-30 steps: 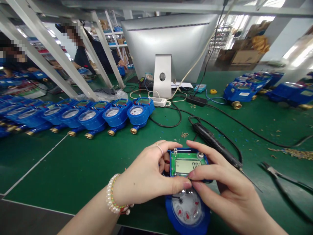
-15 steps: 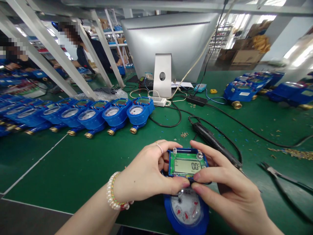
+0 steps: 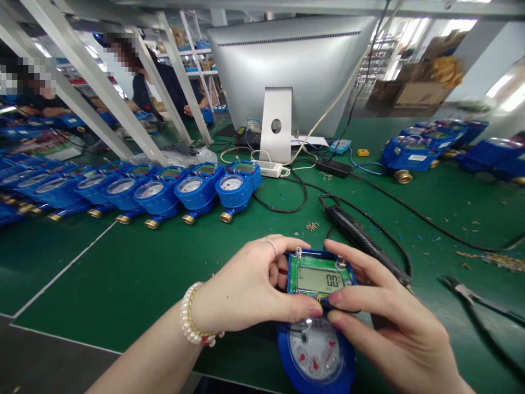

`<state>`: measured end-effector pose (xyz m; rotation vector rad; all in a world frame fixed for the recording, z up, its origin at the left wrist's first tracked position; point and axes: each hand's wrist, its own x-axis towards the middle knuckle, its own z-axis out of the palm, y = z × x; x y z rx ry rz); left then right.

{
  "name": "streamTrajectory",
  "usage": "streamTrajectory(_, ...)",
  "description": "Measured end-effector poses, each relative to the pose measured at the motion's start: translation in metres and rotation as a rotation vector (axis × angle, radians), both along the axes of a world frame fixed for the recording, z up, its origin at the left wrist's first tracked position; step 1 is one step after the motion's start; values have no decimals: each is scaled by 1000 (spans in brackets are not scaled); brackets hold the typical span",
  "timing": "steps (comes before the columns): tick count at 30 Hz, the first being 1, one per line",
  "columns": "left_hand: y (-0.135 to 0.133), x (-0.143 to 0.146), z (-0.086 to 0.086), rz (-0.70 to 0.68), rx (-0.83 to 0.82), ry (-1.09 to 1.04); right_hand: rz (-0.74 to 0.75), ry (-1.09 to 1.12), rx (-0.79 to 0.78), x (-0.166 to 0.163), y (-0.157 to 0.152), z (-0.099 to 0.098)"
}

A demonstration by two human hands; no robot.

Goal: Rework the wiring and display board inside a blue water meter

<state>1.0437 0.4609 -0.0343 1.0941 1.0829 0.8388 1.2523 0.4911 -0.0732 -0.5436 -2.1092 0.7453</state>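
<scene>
A blue water meter (image 3: 315,353) with a round white dial lies at the front edge of the bench, its dial end toward me. In its upper housing sits a green circuit board with a lit display (image 3: 318,280) that reads 0.0. My left hand (image 3: 248,290) is closed round the housing's left side, thumb pressed along the lower rim. On the other side, my right hand (image 3: 389,314) grips the housing, with its thumb and a finger at the lower right corner of the board. Thin coloured wires show near those fingertips; the fingers partly hide them.
Several more blue meters (image 3: 233,189) stand in a row at left, and others (image 3: 410,156) at right. A black electric screwdriver (image 3: 365,241), small screws (image 3: 311,226) and cutting pliers (image 3: 467,295) lie nearby. Behind stand a monitor (image 3: 287,65) and cables; people work at the far left.
The hands keep nearly the same grip on the meter. The whole view has shifted slightly, so things appear a little farther right.
</scene>
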Motion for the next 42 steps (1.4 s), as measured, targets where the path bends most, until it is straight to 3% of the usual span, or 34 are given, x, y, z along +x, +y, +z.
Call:
streamTrajectory(12,6,1,4,-3,9,25,42,-37,82,1,5,-1)
streamTrajectory(19,4,7,5,16,239,267,10,-19,20,1,5,-1)
streamTrajectory(22,6,5,6,20,320,389,8,27,-96,0,5,-5)
streamTrajectory(28,9,-1,0,56,105,132,-60,105,-346,-5,9,-5)
streamTrajectory(33,4,-4,-9,197,21,141,-293,171,-169,-2,0,4)
streamTrajectory(42,-1,-1,-14,287,67,136,-312,-150,-196,-26,-26,2)
